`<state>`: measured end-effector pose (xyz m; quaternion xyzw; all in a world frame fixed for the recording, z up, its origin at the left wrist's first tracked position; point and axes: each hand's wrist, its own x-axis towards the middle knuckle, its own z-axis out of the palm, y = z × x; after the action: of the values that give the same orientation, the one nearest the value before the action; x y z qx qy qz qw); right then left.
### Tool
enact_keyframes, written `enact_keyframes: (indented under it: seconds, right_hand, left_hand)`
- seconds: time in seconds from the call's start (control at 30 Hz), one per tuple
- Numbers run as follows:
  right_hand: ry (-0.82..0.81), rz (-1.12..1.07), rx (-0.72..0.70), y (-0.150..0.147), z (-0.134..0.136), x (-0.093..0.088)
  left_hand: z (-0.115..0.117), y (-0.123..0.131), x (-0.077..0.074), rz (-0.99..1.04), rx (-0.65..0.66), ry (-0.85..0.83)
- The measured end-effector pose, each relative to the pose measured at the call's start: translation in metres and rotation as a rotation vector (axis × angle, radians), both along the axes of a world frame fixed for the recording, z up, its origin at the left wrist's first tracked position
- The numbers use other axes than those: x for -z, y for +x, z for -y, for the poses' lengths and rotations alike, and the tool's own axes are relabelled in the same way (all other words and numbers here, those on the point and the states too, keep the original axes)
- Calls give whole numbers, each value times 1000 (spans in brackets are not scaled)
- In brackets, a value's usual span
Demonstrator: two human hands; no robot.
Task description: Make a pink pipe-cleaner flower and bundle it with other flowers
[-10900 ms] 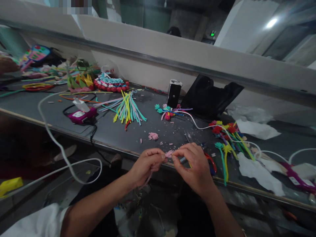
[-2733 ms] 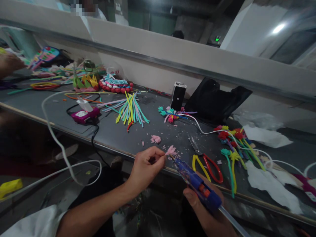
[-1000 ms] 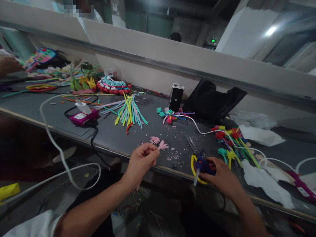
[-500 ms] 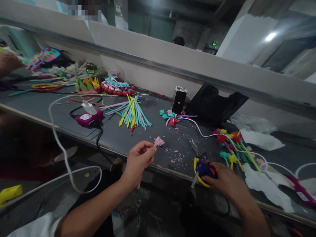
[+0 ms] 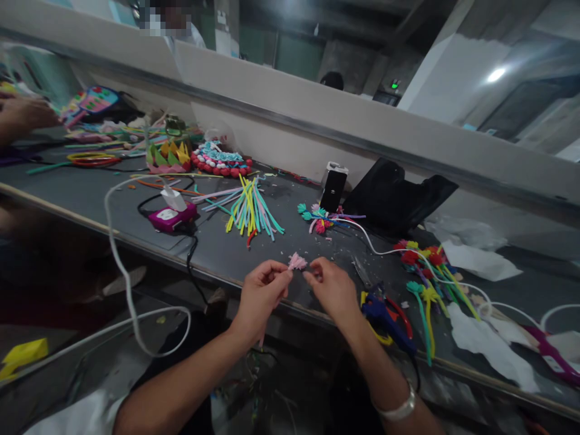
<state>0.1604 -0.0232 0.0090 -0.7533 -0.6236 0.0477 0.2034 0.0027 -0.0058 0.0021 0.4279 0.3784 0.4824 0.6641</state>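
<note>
L hand (image 5: pixel 265 291) pinches flower (image 5: pixel 297 261) over worktop (image 5: pixel 222 249) edge; R hand (image 5: pixel 333 291), fingers curled, just beside it, grip unclear. Glue gun (image 5: pixel 386 312) lies nearby.

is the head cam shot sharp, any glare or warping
Head view: left hand, right hand and the pink flower between them look fairly sharp; also head view, a ceiling lamp flares top right, and the table edge and divider rail bow from wide-angle distortion.

Cluttered grey workbench (image 5: pixel 90 199), pipe cleaners (image 5: pixel 251 208)
</note>
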Motion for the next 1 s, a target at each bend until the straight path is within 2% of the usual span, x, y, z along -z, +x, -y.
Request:
enact_keyframes:
  seconds: [0.17, 0.33, 0.6, 0.77, 0.83, 1.0]
  right_hand:
    - [-65, 102, 30, -13, -28, 16]
    - [-10, 34, -14, -6, -31, 18]
    - [174, -220, -66, 11, -2, 12]
    - [211, -323, -88, 8, 18, 13]
    - [177, -297, -111, 5, 26, 13]
    - [66, -58, -93, -1, 42, 7]
  left_hand:
    - [-1, -1, 1, 14, -21, 19]
    - [-2, 0, 1, 6, -13, 18]
    - [-1, 12, 2, -44, 13, -11]
    - [0, 23, 5, -66, 51, -33]
    - [1, 27, 7, -76, 68, -16]
    - [6, 37, 12, -103, 133, -9]
